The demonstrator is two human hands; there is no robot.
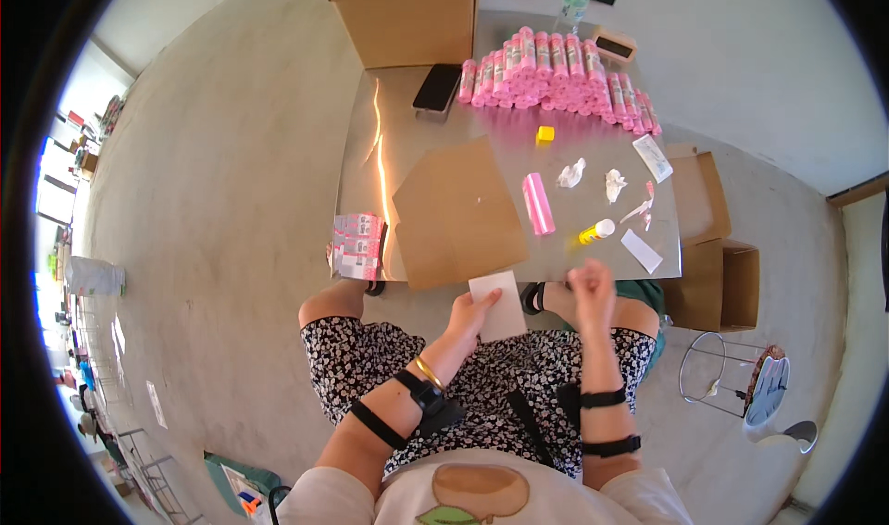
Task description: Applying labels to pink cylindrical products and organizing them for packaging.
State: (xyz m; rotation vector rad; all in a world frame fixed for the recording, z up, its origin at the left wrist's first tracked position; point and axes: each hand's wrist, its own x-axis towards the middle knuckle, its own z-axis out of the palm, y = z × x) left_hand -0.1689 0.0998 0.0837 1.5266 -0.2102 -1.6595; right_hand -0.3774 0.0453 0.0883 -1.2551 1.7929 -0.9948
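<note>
My left hand [472, 316] is closed on a white paper card [501, 308], thumb lying on top, just below the table's front edge. My right hand [593, 289] is raised at the same edge, to the right of the card. Its fingers are curled but smeared by motion, so whether it holds anything is unclear. Beyond it lies a yellow-and-white glue stick [596, 231], with a small yellow cap [545, 134] farther back. A pink roll [537, 204] and a white paper strip [641, 251] are near the glue stick. A brown cardboard sheet [460, 215] lies left of these.
Pink rolls [546, 76] are piled at the back of the metal table [366, 155]. A phone [436, 90], crumpled tissues [571, 172], printed pink cards [357, 245] and a bottle [574, 6] share it. Cardboard boxes [403, 16] stand behind and at right, near a stool [768, 383].
</note>
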